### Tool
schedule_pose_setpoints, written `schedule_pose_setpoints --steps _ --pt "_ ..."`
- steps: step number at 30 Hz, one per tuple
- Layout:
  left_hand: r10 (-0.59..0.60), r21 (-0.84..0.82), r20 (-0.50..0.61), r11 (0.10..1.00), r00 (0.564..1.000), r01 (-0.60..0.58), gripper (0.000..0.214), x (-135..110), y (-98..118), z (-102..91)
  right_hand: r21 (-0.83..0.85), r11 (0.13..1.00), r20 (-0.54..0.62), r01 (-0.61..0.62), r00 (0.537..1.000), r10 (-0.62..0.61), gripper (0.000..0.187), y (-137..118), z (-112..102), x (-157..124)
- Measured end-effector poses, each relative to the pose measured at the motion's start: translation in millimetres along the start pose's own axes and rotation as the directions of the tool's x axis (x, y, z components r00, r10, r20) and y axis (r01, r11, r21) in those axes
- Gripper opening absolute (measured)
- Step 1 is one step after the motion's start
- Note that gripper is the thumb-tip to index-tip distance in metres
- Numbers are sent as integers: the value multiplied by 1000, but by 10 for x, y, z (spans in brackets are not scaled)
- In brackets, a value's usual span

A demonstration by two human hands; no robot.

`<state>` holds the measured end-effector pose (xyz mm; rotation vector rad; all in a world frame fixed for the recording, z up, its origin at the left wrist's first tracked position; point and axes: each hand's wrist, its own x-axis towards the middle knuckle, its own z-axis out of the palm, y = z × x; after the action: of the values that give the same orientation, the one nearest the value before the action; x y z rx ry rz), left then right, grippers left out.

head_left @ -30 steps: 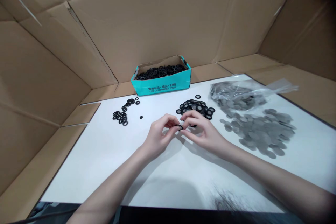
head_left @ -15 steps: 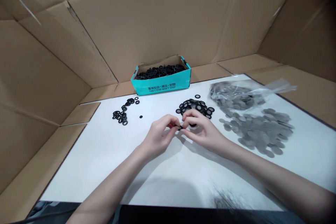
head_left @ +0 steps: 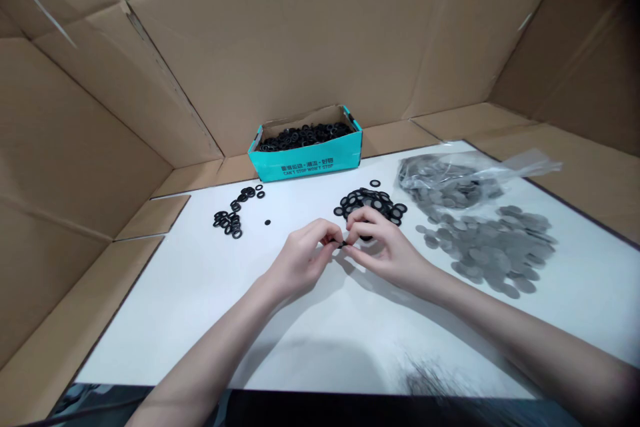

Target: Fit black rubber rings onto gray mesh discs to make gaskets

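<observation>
Between my fingertips is a small black rubber ring (head_left: 342,245), mostly covered by the fingers; whether a grey disc sits in it I cannot tell. My left hand (head_left: 309,255) pinches its left side with thumb and forefinger. On the right side, my right hand (head_left: 379,245) pinches it too, fingers curled. Just behind the right hand lies a pile of black rings with grey mesh-like centres (head_left: 367,199). Farther left is a loose group of open black rings (head_left: 230,221). To the right spreads a heap of thin grey discs (head_left: 500,250).
A turquoise box (head_left: 307,163) full of black rings stands at the back of the white table (head_left: 180,320). A clear plastic bag (head_left: 450,180) of grey discs lies at the back right. One small black dot (head_left: 267,222) is on the table. Cardboard walls (head_left: 280,33) surround the area.
The two hands stay almost in place, both still pinching the ring, which now looks a little flatter. The whole view has shifted very slightly.
</observation>
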<state>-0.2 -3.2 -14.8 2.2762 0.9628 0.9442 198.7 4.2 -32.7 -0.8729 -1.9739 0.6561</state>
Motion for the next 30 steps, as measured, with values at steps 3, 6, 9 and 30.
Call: schedule_pose_setpoints --steps 3,6,9,30 --pt "3 7 23 1000 1000 -4 14 5 -11 -6 -20 1000 3 16 1000 -16 14 8 4 -5" --pt "3 -6 19 1000 1000 -3 15 2 -30 -9 -52 998 -9 30 1000 -30 13 17 7 -9" --pt "-38 -58 -15 998 999 37 13 -9 -47 -1 -79 996 -35 43 998 -46 9 24 15 -13" --pt "105 61 16 993 994 -106 17 -4 -30 29 -102 990 -81 98 991 -107 10 24 8 -11"
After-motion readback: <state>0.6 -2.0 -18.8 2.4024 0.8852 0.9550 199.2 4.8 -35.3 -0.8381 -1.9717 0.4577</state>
